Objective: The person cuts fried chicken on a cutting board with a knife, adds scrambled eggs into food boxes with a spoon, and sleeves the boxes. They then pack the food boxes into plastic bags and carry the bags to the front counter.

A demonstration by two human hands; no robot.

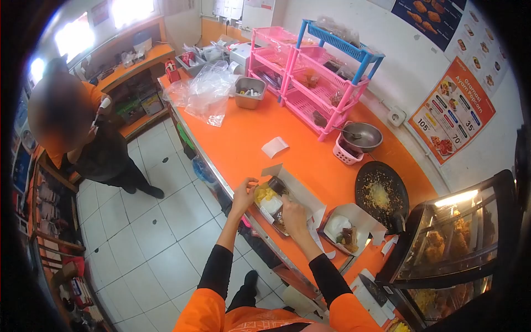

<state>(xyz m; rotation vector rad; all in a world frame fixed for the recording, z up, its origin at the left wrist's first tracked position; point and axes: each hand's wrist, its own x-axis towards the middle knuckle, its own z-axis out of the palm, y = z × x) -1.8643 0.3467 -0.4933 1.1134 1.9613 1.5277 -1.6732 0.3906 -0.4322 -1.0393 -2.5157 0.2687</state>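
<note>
Orange sleeves point(201, 310), hands point(295, 216) at a food box point(308, 202), orange counter point(235, 138) beside tiled floor point(138, 235).

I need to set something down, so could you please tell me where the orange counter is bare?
The orange counter is bare between the paper slip, pink basket and black pan, and between the slip and the metal container. It is crowded around the meal boxes, pan and display case.

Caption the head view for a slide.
Left hand and right hand at an open cardboard meal box on an orange counter, near a round black pan.
</note>
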